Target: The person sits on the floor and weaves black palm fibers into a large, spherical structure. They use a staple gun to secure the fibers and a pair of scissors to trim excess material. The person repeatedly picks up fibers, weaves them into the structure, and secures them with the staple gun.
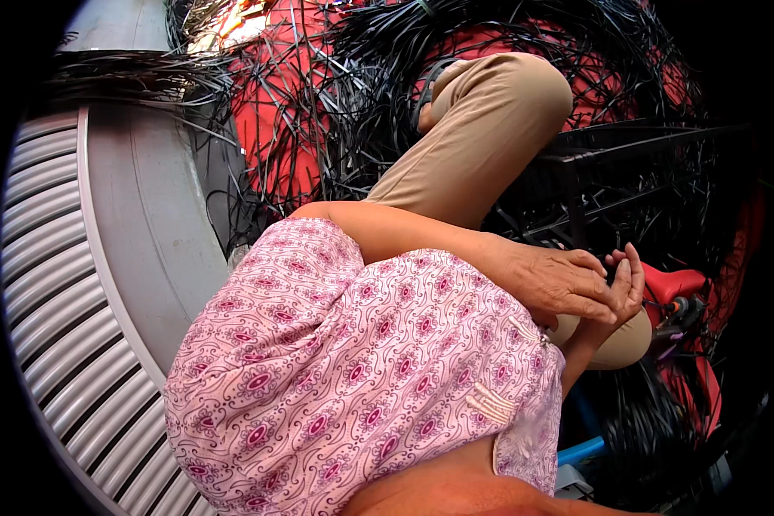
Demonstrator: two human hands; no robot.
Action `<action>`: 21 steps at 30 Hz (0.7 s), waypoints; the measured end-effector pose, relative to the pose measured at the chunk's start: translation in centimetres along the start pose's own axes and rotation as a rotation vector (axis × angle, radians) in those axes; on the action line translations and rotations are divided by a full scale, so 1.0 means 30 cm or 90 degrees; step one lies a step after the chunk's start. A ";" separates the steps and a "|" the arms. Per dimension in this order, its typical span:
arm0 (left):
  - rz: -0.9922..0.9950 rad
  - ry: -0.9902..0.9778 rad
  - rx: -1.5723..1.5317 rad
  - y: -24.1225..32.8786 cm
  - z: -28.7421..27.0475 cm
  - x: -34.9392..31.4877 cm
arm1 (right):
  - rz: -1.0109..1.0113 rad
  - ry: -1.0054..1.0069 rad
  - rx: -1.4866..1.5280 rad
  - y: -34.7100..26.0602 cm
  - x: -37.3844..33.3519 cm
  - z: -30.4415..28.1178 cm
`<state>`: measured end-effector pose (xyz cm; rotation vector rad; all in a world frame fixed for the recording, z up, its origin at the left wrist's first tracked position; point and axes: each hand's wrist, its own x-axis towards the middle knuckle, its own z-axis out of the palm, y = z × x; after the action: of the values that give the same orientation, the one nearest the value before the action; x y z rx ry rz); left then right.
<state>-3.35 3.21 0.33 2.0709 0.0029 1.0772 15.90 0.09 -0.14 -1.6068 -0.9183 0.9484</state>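
By knee (621, 346) — left hand (563, 281) touching right (629, 288), half-curled

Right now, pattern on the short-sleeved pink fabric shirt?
Magenta medallions and curling scrolls on the shirt, clearest in the head view.

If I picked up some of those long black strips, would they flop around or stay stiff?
The black strips are probably bendy but a bit springy, since many curve in loose arcs. Each one is likely light, because it looks thin and narrow. Pulling one might drag others along, as they lie in a tangled heap.
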 end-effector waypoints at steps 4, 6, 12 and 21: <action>0.009 0.185 0.011 -0.012 -0.112 -0.028 | 0.029 -0.016 0.046 0.018 -0.018 -0.067; -0.015 0.331 0.169 -0.057 -0.227 -0.063 | -0.037 -0.033 -0.171 0.031 -0.029 -0.109; -0.489 0.671 0.385 -0.539 -0.703 -0.554 | 0.111 0.046 -0.211 0.157 -0.034 -0.321; -1.017 0.714 0.544 -1.113 -1.017 -1.183 | 0.195 0.195 -0.320 0.053 -0.072 -0.176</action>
<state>-36.16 33.94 -35.54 0.9503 2.4434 0.9113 20.01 -4.15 -0.45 -2.2981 -0.7406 0.6707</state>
